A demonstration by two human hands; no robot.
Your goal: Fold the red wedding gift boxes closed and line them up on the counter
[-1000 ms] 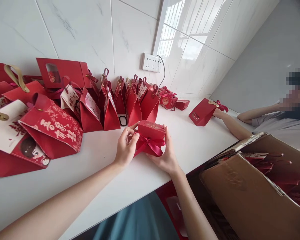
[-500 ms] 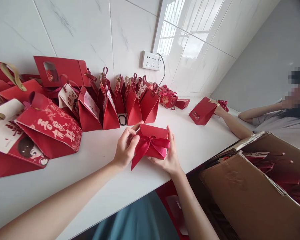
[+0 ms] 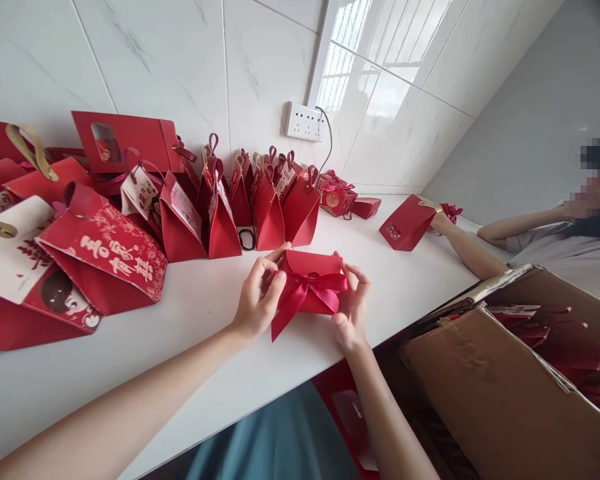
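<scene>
A small red gift box (image 3: 313, 262) with a shiny red ribbon bow (image 3: 307, 285) on its front is held between my hands over the white table. My left hand (image 3: 260, 293) closes on its left side, thumb in front near the ribbon and index finger along the top edge. One ribbon tail hangs down below the box on the left. My right hand (image 3: 354, 300) is around the right side, with fingertips at the top right edge and the thumb by the lower right corner. The box's back is hidden.
Several red gift bags (image 3: 225, 227) stand along the tiled wall. Larger printed bags (image 3: 115, 247) are at left. A black ring (image 3: 247, 239) lies near them. A power strip (image 3: 305, 122) is on the wall. At right, another person's hand (image 3: 437, 217) touches a red bag (image 3: 405, 223) beside a cardboard box (image 3: 505, 373).
The gift box has shifted slightly right in my hands. My right thumb has come out from beneath it to the lower right corner, and the right fingers have bent more.
</scene>
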